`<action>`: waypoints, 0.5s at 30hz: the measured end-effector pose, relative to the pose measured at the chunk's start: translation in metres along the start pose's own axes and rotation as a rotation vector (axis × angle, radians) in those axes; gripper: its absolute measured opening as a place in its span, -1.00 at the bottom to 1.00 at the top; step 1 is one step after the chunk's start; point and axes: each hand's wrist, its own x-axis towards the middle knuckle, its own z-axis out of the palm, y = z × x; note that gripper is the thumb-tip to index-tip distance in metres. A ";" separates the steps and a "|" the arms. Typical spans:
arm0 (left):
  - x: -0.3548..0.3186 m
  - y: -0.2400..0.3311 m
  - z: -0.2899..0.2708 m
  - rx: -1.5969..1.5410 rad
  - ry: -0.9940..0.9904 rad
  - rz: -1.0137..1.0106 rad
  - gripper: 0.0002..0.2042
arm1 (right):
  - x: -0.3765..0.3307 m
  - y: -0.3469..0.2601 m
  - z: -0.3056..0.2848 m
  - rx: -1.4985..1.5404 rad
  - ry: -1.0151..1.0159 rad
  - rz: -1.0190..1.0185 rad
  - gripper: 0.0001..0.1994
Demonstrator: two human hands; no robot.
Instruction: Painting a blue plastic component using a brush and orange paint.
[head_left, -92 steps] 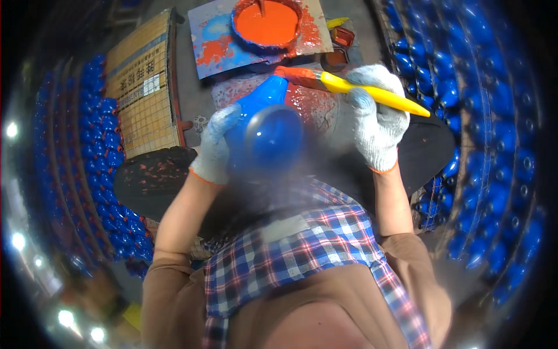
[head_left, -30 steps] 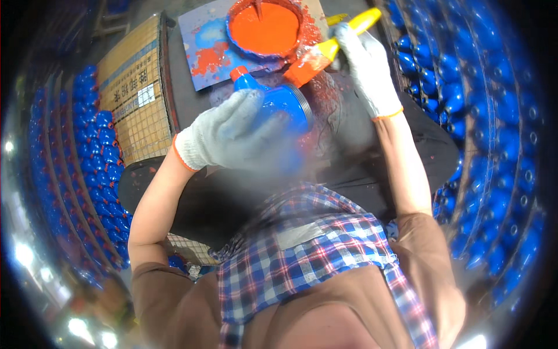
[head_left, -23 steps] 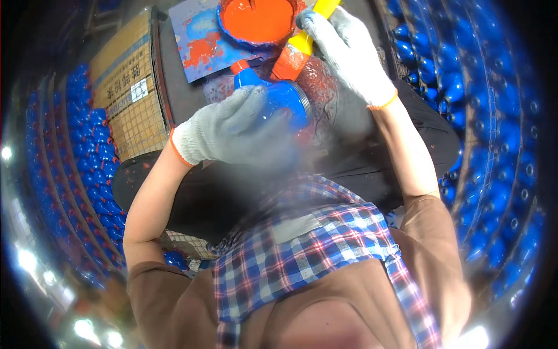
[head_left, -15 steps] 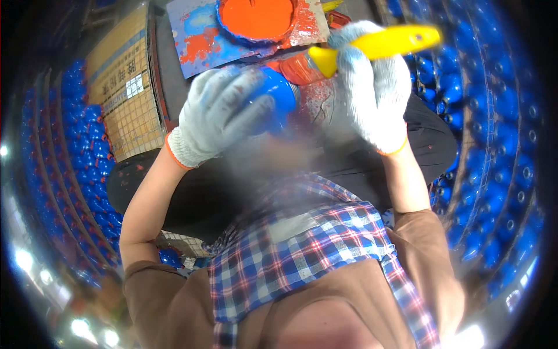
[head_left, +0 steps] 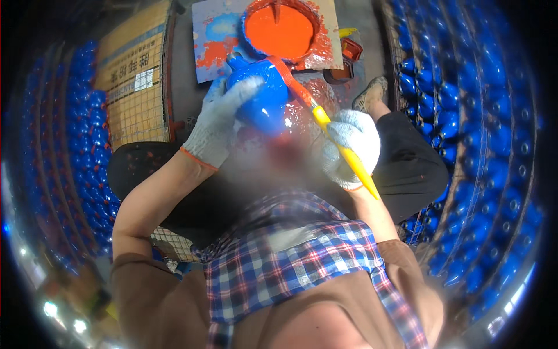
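Note:
My left hand [head_left: 224, 116], in a white knit glove, grips a glossy blue rounded metal part [head_left: 260, 104] whose narrow end points up and left. In my gloved right hand [head_left: 351, 145] is a paintbrush [head_left: 320, 117] with a yellow handle. Its red-coated bristles [head_left: 283, 71] rest against the upper right side of the blue part. Just beyond stands a round tub of orange-red paint [head_left: 281, 32], a stick in it, on a paint-smeared board [head_left: 218, 58]. A blurred patch in the lens hides the lower end of the blue part.
On my left stands a cardboard box [head_left: 136, 75] behind wire mesh. Rows of blue parts fill racks at the left [head_left: 93, 151] and right [head_left: 488, 163]. Small red-stained containers [head_left: 349, 55] sit right of the board. My foot [head_left: 371, 94] is near the right rack.
My right hand has come down and left, and the brush now slants with its handle toward me. The blue part has turned, its narrow end now showing past my left hand.

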 end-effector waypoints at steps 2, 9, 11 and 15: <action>0.001 0.004 0.005 -0.096 -0.075 -0.043 -0.57 | -0.003 0.001 0.002 0.010 -0.030 -0.015 -0.72; 0.021 0.006 -0.019 -0.425 -0.243 -0.146 -0.53 | -0.007 0.012 -0.003 -0.001 -0.100 -0.129 -0.72; 0.013 0.010 -0.004 -0.343 -0.115 -0.100 -0.57 | 0.005 0.008 -0.013 0.019 -0.036 -0.106 -0.78; 0.005 0.025 -0.006 0.420 -0.216 0.083 -0.60 | 0.049 0.009 -0.016 0.112 0.151 0.375 -0.78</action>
